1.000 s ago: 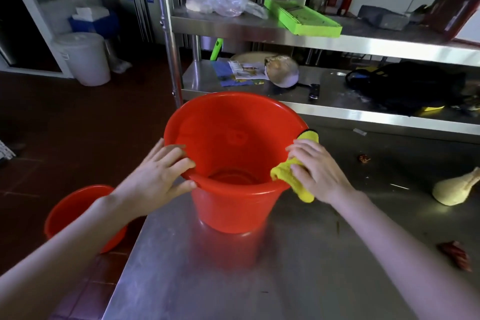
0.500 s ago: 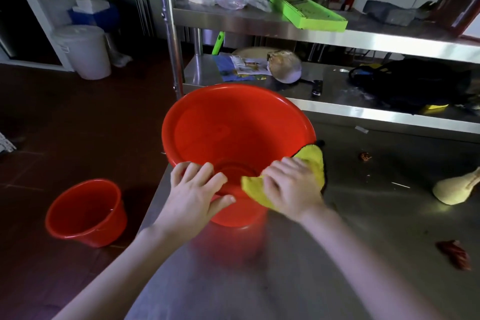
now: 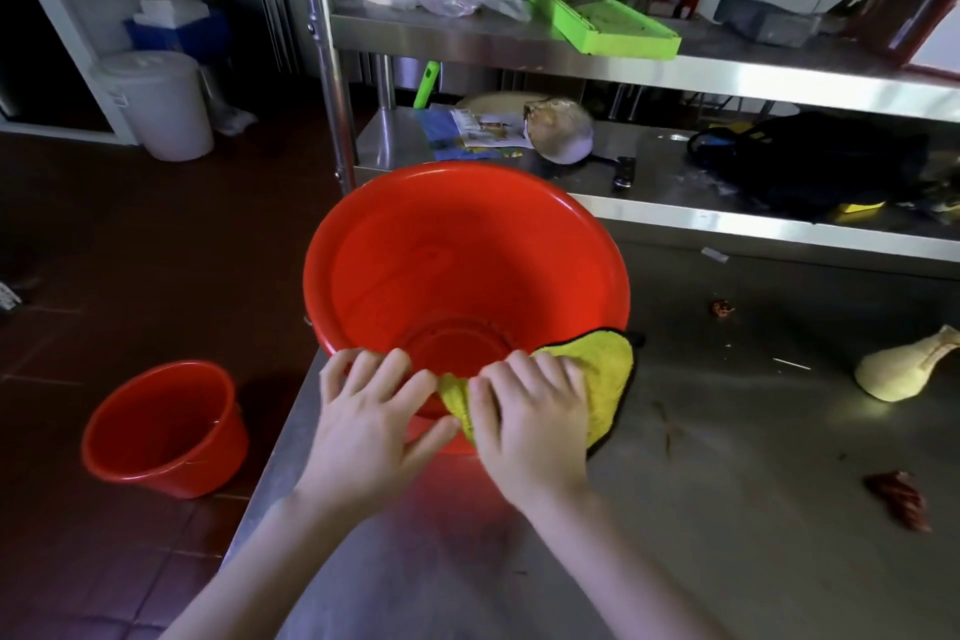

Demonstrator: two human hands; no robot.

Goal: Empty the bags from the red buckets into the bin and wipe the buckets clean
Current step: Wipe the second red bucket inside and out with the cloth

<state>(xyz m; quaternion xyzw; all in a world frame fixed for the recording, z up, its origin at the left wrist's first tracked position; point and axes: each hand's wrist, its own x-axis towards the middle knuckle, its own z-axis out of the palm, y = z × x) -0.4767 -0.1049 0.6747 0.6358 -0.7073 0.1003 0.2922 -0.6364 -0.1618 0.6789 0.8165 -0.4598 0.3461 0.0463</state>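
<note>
Head view: the red bucket (image 3: 441, 270) stands on the steel table (image 3: 727, 509) near its left edge, tipped toward the person so that its mouth faces the camera. A second ago it stood upright with one hand at each side of the rim; both hands have since come together at the near rim. The left hand (image 3: 371, 426) holds that rim, fingers (image 3: 363, 369) spread with the tips hooked over it and the thumb against the outer wall. The right hand (image 3: 530, 421) presses the yellow cloth (image 3: 608, 379) on the rim and outer wall, fingers (image 3: 519, 374) close together and flat; its thumb is hidden. The cloth has travelled from the right side round to the near side — the rim wipe appears well advanced. No bag shows inside, so emptying looks done for this bucket. The second red bucket (image 3: 161, 426) sits on the floor to the left, also without a bag — whether it has been wiped cannot be told.
</note>
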